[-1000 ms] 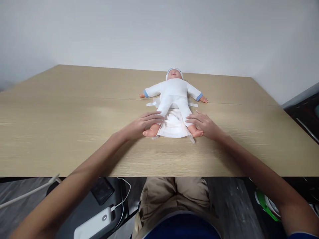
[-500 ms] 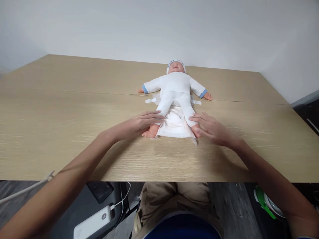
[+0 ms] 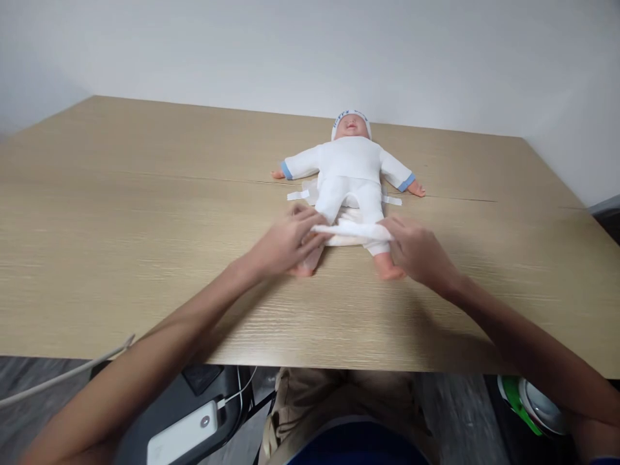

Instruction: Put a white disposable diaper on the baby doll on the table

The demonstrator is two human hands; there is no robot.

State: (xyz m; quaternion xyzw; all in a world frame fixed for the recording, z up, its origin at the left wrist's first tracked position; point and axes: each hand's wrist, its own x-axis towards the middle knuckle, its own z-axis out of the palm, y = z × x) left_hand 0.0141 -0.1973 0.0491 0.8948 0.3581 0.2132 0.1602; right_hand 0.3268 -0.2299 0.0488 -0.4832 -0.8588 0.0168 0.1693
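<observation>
A baby doll in a white suit with blue cuffs and a printed cap lies on its back, legs spread towards me. Beneath its hips lies a white diaper, with its fastening tabs spread out at both sides of the waist. The diaper's front edge is lifted off the table and folded up between the doll's legs. My left hand pinches one corner of that edge over one leg. At the opposite corner, my right hand has its fingers closed on the edge. Both hands are slightly blurred.
The wooden table reaches back to a pale wall. Below its front edge, a white power bank with a cable rests on a dark seat at the left. A green and white object is at the lower right.
Both hands have gone from resting open by the doll's lower legs to gripping the diaper's front edge. That edge has been raised from the table and brought up towards the doll's body.
</observation>
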